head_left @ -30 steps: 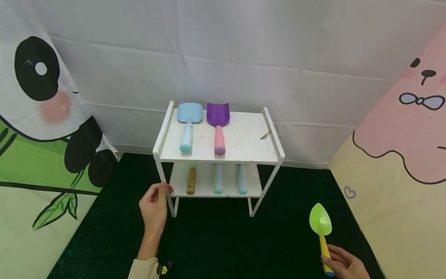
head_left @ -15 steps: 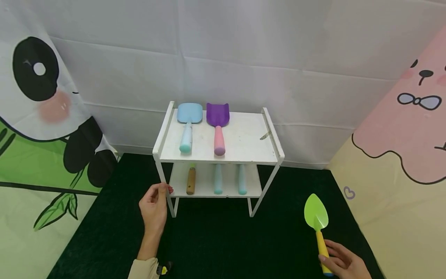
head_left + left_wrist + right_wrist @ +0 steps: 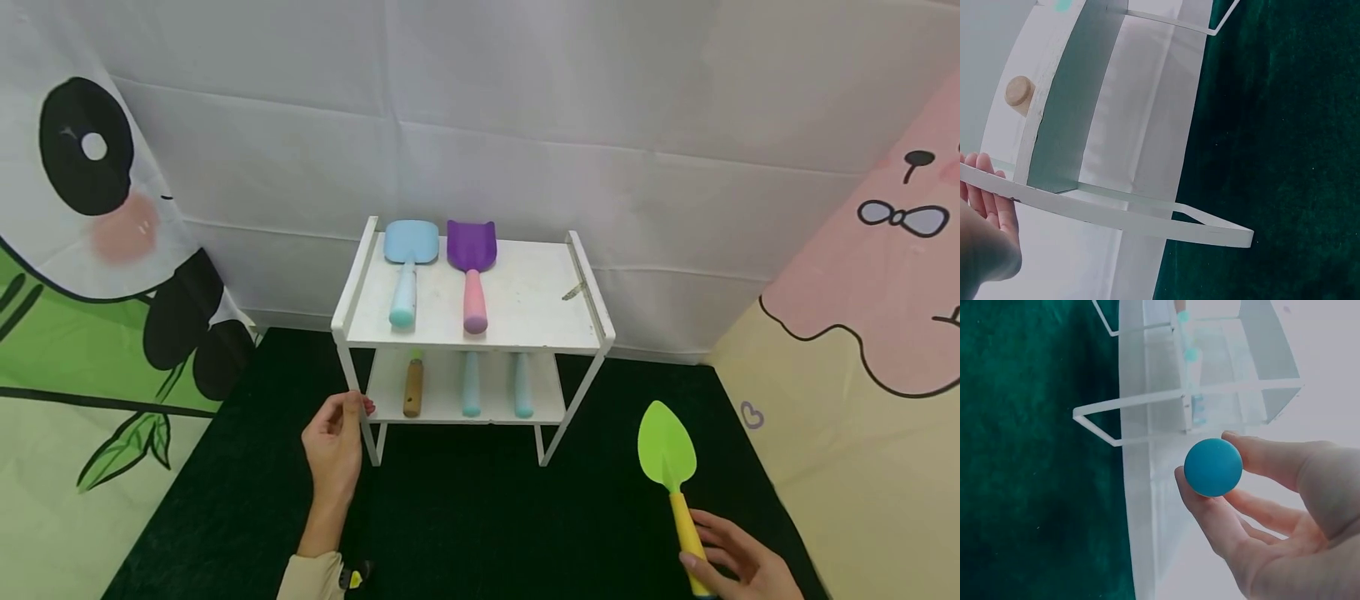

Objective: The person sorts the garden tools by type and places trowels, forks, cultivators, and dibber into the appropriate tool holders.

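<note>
My right hand [image 3: 738, 557] pinches the yellow handle of a toy trowel [image 3: 667, 450] with a lime-green blade, which points up and away. In the right wrist view the round blue end [image 3: 1213, 467] of its handle shows between thumb and fingers. At the front left leg [image 3: 347, 367] of a white two-tier shelf [image 3: 536, 321], my left hand [image 3: 335, 446] grips with curled fingers; the left wrist view shows the fingers [image 3: 988, 200] around this leg. On the upper tier lie a light-blue shovel [image 3: 410, 242] and a purple shovel [image 3: 471, 246] with a pink handle.
The lower tier bears a wooden handle [image 3: 413, 389] and two pale-blue handles [image 3: 470, 387]; the upper tier hides their heads. Dark green carpet [image 3: 480, 517] covers the floor. A white cloth wall [image 3: 517, 100] stands behind the shelf, with printed panels on both sides.
The trowel in my right hand has risen and shifted a little left, toward the shelf. My left hand stays on the leg, and the shovels lie as before.
</note>
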A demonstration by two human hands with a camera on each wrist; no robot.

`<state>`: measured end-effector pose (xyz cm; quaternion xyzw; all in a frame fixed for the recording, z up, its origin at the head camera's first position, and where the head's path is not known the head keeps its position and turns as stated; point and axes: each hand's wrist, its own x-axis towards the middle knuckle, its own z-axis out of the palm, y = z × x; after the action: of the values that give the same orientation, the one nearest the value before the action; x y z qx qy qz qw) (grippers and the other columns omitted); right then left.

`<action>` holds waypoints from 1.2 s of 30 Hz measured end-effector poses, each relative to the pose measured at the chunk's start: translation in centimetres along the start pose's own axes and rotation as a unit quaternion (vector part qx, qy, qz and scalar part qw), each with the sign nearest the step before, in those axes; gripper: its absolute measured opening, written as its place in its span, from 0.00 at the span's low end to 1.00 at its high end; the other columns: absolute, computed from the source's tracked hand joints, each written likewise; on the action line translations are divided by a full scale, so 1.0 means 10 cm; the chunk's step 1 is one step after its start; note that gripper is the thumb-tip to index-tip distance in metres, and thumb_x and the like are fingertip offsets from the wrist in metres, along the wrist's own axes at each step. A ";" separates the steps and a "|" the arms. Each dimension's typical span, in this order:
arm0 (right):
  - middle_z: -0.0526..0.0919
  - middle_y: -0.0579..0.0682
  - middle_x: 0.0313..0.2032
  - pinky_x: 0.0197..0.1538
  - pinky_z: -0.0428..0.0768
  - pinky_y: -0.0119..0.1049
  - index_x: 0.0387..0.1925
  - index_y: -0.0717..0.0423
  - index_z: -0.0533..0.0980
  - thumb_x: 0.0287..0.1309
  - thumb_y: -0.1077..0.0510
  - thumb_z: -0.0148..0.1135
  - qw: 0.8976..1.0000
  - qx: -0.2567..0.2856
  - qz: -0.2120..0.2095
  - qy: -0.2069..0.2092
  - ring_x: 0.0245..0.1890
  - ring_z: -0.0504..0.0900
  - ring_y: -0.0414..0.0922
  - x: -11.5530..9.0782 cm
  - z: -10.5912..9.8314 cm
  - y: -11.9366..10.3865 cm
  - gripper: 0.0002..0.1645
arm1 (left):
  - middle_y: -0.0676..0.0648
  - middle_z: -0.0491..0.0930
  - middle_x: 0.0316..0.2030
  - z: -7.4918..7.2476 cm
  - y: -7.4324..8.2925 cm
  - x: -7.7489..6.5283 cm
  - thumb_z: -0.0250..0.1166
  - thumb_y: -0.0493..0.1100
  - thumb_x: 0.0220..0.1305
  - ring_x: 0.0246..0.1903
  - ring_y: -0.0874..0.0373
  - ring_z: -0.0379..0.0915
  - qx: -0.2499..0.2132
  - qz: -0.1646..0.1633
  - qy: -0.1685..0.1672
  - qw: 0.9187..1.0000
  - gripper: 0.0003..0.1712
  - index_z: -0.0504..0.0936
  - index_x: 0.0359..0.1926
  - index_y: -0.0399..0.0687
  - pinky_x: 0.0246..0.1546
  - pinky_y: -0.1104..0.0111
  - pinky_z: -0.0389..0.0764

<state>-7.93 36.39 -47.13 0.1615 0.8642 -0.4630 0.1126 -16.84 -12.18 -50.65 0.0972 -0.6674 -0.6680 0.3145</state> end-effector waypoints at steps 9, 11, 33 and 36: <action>0.82 0.63 0.54 0.42 0.88 0.38 0.69 0.68 0.67 0.56 0.60 0.77 1.000 0.030 0.006 0.000 0.43 0.86 0.51 -0.17 0.07 -0.20 0.43 | 0.51 0.83 0.34 0.00 0.02 -0.01 0.57 0.43 0.80 0.36 0.60 0.81 0.003 0.002 -0.001 1.000 0.18 0.82 0.42 0.29 0.44 0.78 0.80; 0.82 0.62 0.54 0.42 0.88 0.39 0.69 0.69 0.67 0.56 0.62 0.77 0.999 0.045 0.008 -0.001 0.43 0.86 0.52 -0.21 0.09 -0.24 0.43 | 0.51 0.83 0.34 0.00 0.03 -0.01 0.57 0.43 0.79 0.36 0.60 0.81 0.002 0.003 -0.001 1.000 0.18 0.82 0.42 0.29 0.44 0.78 0.80; 0.80 0.63 0.55 0.45 0.87 0.38 0.69 0.66 0.68 0.55 0.61 0.78 0.991 0.078 -0.063 -0.084 0.43 0.85 0.50 -0.38 0.16 -0.65 0.43 | 0.50 0.83 0.34 0.00 0.04 -0.01 0.57 0.43 0.80 0.36 0.61 0.81 0.001 0.004 0.004 1.000 0.18 0.81 0.42 0.29 0.44 0.78 0.80; 0.79 0.64 0.56 0.45 0.87 0.38 0.69 0.67 0.67 0.57 0.61 0.76 0.989 0.070 -0.092 -0.097 0.43 0.86 0.49 -0.39 0.17 -0.69 0.42 | 0.50 0.83 0.34 0.00 0.04 -0.02 0.56 0.43 0.80 0.36 0.61 0.81 0.001 0.004 0.003 1.000 0.18 0.81 0.42 0.29 0.44 0.78 0.80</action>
<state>-6.91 30.71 -41.42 0.0430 0.8257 -0.5445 0.1409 -16.59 -12.01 -50.29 0.0968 -0.6679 -0.6653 0.3193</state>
